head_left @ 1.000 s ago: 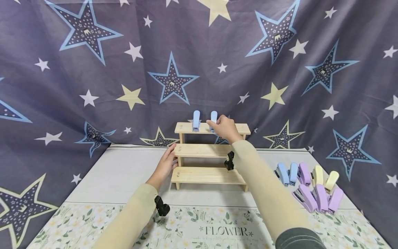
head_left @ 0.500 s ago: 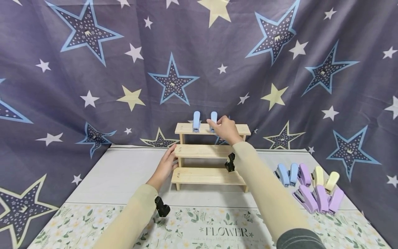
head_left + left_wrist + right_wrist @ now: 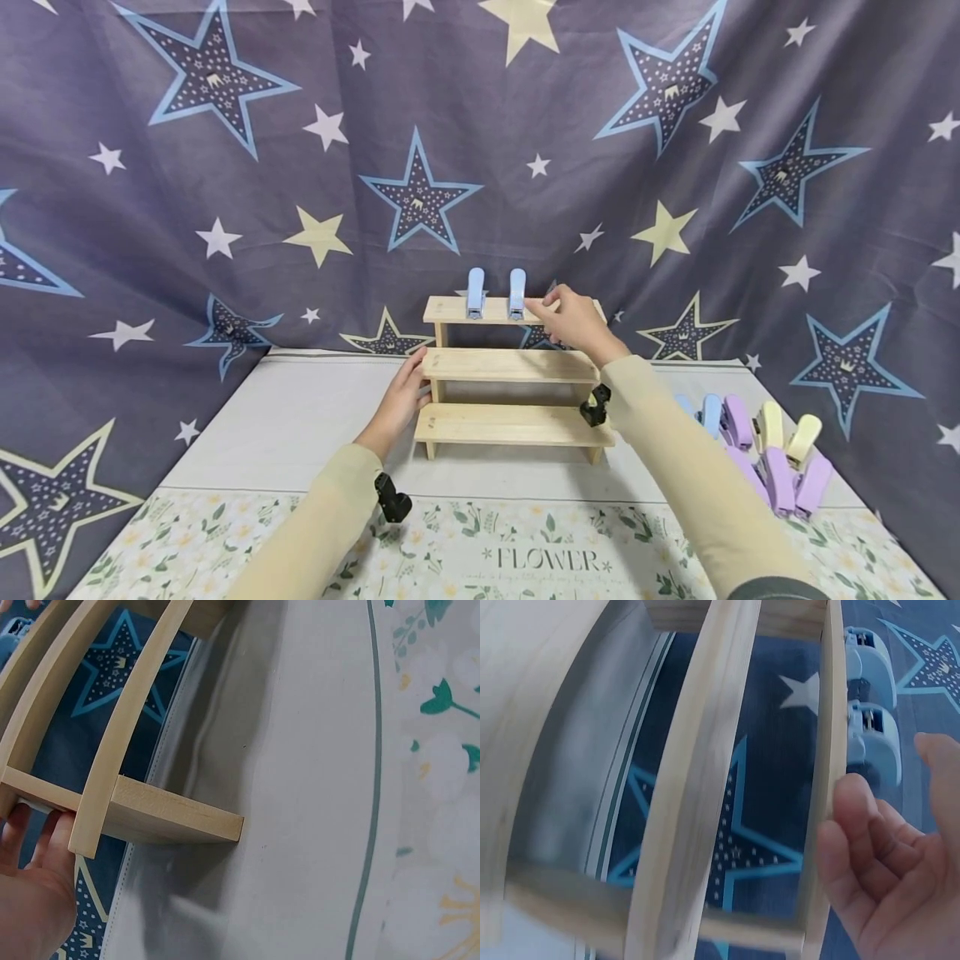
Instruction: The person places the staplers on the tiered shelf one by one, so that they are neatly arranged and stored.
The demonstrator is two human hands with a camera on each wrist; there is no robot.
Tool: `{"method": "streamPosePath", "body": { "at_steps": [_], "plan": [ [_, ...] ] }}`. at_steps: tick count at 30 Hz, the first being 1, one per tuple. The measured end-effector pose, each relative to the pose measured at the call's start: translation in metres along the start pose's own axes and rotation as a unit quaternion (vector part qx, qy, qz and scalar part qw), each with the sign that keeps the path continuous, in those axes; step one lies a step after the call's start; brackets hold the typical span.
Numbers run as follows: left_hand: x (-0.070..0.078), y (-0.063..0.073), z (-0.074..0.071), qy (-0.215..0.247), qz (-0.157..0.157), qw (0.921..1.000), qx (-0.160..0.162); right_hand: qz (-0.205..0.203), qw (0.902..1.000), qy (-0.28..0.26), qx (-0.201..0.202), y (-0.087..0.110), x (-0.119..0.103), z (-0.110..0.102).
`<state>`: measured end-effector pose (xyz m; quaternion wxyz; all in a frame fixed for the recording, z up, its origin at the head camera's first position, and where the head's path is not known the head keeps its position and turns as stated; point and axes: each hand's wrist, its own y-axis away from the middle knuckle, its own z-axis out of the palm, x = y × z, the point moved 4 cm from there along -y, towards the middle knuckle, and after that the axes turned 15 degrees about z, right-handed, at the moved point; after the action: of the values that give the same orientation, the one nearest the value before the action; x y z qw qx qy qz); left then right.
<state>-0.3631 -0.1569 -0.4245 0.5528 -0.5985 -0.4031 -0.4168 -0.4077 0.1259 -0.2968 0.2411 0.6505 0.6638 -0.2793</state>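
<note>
A three-tier wooden display stand [image 3: 510,423] stands on the table. At its left side, my left hand [image 3: 401,404] grips the stand by the end of the middle tier; in the left wrist view the fingers [image 3: 54,844] lie against the side piece. Two light blue staplers, a left one [image 3: 476,293] and a right one [image 3: 517,293], sit upright and apart on the top tier. Just right of the second stapler is my right hand [image 3: 573,321], fingers loosely bent and holding nothing. In the right wrist view, a small gap separates the hand from the nearer stapler [image 3: 875,742].
On the right of the table lies a group of staplers: blue [image 3: 710,414], purple [image 3: 778,481] and yellow [image 3: 802,440]. My right sleeve [image 3: 697,467] partly covers some. A star-patterned curtain [image 3: 300,150] hangs behind the stand. A floral cloth [image 3: 187,542] covers the table front.
My right hand has let go of the right blue stapler on the top tier and moved slightly right. The stapler stays upright there. My left hand has not moved.
</note>
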Motion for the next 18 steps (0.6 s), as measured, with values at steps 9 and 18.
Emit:
{"method": "streamPosePath", "body": {
  "at_steps": [9,18],
  "plan": [
    [0.001,-0.001,-0.001,-0.007,-0.003,1.0,0.001,-0.012,0.9985,0.048,-0.024,0.021,0.04,-0.032],
    [0.001,0.0,0.0,-0.004,-0.005,1.0,0.004,-0.027,0.9934,0.111,-0.012,0.053,0.099,-0.06]
  ]
}}
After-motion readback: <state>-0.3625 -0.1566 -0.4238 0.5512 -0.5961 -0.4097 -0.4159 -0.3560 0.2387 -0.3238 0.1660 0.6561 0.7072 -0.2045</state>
